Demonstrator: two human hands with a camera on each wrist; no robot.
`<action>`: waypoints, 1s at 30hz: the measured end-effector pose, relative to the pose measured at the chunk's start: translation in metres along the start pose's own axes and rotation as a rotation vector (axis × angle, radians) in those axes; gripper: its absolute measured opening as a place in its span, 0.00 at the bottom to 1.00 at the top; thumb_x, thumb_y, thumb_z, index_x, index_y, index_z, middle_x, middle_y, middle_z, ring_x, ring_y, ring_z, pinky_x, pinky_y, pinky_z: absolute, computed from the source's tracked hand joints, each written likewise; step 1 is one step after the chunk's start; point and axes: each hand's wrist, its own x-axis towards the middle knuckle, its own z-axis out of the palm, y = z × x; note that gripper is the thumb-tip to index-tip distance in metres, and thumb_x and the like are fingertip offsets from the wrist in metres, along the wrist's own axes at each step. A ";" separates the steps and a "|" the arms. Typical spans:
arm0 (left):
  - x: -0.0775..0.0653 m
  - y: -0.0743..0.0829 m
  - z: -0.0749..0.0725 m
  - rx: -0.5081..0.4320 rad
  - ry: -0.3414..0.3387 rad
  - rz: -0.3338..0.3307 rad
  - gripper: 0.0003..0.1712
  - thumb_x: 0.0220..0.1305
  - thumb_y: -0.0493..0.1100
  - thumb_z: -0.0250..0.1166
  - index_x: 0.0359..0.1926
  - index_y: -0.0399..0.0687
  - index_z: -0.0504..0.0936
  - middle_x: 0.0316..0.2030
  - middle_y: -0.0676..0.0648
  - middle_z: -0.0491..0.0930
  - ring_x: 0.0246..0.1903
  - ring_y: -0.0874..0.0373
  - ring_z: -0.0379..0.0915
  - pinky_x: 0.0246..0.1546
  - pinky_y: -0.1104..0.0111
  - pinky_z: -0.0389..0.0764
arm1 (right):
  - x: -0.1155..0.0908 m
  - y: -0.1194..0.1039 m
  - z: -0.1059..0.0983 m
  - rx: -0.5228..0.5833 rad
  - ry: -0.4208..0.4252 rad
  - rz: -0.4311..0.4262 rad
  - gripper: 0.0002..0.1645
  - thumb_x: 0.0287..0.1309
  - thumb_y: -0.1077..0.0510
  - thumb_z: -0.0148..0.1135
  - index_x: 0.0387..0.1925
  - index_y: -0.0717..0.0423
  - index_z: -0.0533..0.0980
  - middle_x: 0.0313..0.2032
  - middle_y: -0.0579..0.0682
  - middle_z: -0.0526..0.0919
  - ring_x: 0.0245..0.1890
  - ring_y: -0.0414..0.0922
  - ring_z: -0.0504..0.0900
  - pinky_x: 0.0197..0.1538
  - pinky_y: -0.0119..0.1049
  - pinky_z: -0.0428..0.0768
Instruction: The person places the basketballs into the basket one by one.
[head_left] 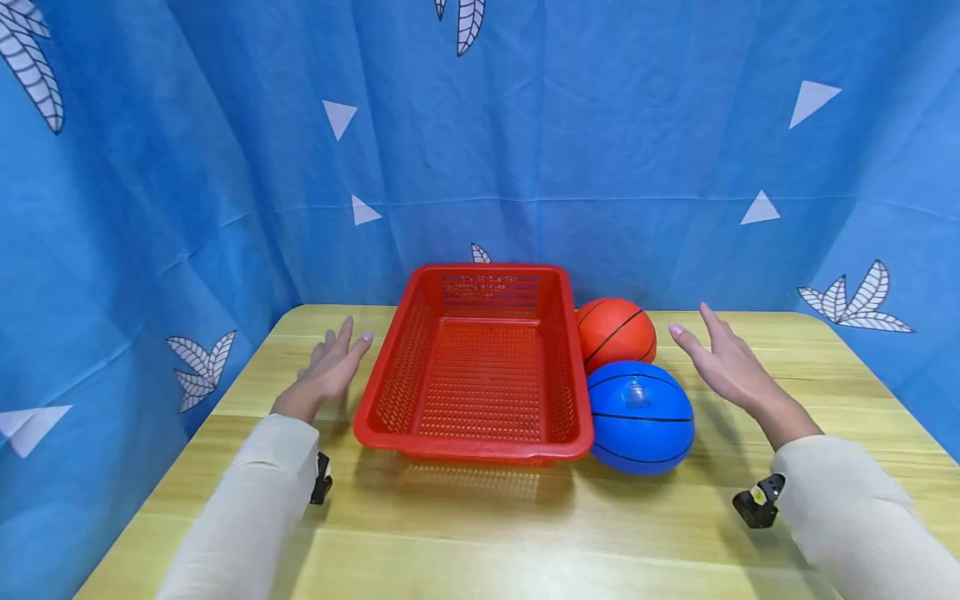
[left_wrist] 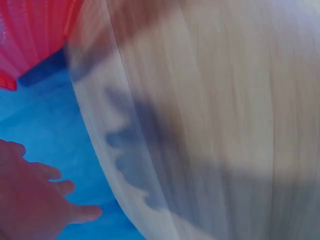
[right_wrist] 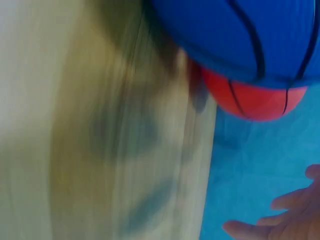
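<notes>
A red plastic basket point(head_left: 483, 450) with perforated walls stands on the table, and nothing lies in it. Against its right side are a blue ball point(head_left: 641, 429) with black lines and, behind that, an orange-red ball point(head_left: 617, 333) of the same pattern, partly hidden. My left hand point(head_left: 330, 367) hovers left of the basket, fingers extended, touching nothing. To the right of both balls my right hand point(head_left: 726, 362) is held in the air with its fingers spread, apart from the blue ball. The right wrist view shows the blue ball point(right_wrist: 240, 40) overlapping the orange-red one point(right_wrist: 255, 100).
The wooden table point(head_left: 480, 533) has rounded far corners. A blue curtain point(head_left: 637, 150) with white triangles and leaf prints hangs behind it and along both sides. Each sleeve carries a small black wrist device point(head_left: 757, 502).
</notes>
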 end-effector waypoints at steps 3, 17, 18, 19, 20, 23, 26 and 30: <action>-0.002 0.002 0.004 -0.095 0.011 0.059 0.46 0.64 0.74 0.25 0.73 0.55 0.26 0.72 0.36 0.26 0.70 0.35 0.22 0.64 0.36 0.33 | -0.007 -0.005 0.006 0.087 -0.020 0.015 0.51 0.64 0.29 0.29 0.72 0.53 0.25 0.71 0.67 0.31 0.67 0.74 0.39 0.58 0.75 0.46; -0.013 0.014 0.030 -0.891 -0.078 0.206 0.43 0.68 0.68 0.36 0.74 0.57 0.31 0.74 0.40 0.30 0.72 0.40 0.31 0.68 0.46 0.47 | -0.034 -0.016 0.024 0.499 -0.076 0.019 0.47 0.65 0.31 0.26 0.72 0.49 0.24 0.72 0.66 0.30 0.67 0.75 0.38 0.54 0.74 0.60; -0.015 0.016 0.032 -0.936 -0.090 0.198 0.44 0.67 0.68 0.36 0.74 0.58 0.31 0.74 0.41 0.31 0.72 0.41 0.32 0.68 0.47 0.49 | -0.036 -0.016 0.025 0.515 -0.078 0.024 0.47 0.65 0.31 0.25 0.72 0.50 0.24 0.71 0.66 0.30 0.67 0.74 0.38 0.54 0.74 0.60; -0.016 0.016 0.034 -0.966 -0.098 0.194 0.44 0.67 0.69 0.35 0.74 0.57 0.32 0.74 0.42 0.33 0.72 0.42 0.34 0.68 0.48 0.51 | -0.038 -0.016 0.025 0.530 -0.079 0.029 0.47 0.65 0.31 0.25 0.72 0.50 0.24 0.71 0.67 0.31 0.67 0.74 0.37 0.54 0.74 0.60; -0.018 0.017 0.036 -0.991 -0.103 0.186 0.44 0.67 0.69 0.35 0.74 0.57 0.33 0.74 0.43 0.36 0.72 0.44 0.38 0.67 0.50 0.55 | -0.040 -0.016 0.026 0.539 -0.081 0.033 0.47 0.65 0.30 0.25 0.72 0.50 0.25 0.71 0.68 0.32 0.67 0.74 0.38 0.54 0.74 0.60; -0.027 0.025 0.040 -1.015 -0.100 0.167 0.42 0.68 0.69 0.32 0.74 0.53 0.41 0.71 0.42 0.49 0.67 0.47 0.54 0.62 0.54 0.67 | -0.044 -0.017 0.031 0.567 -0.085 0.037 0.47 0.65 0.31 0.24 0.72 0.52 0.26 0.71 0.70 0.36 0.67 0.74 0.39 0.54 0.75 0.58; -0.032 0.025 0.044 -1.043 -0.099 0.193 0.38 0.70 0.65 0.30 0.71 0.48 0.51 0.61 0.40 0.63 0.55 0.50 0.66 0.51 0.60 0.76 | -0.047 -0.017 0.036 0.593 -0.085 0.035 0.46 0.65 0.32 0.23 0.73 0.54 0.29 0.70 0.72 0.38 0.67 0.75 0.40 0.54 0.75 0.57; -0.039 0.023 0.046 -1.082 -0.103 0.178 0.33 0.72 0.62 0.32 0.63 0.45 0.60 0.49 0.43 0.71 0.44 0.55 0.72 0.43 0.65 0.79 | -0.050 -0.019 0.043 0.620 -0.080 0.032 0.46 0.66 0.33 0.23 0.73 0.56 0.31 0.70 0.71 0.38 0.66 0.74 0.42 0.54 0.73 0.59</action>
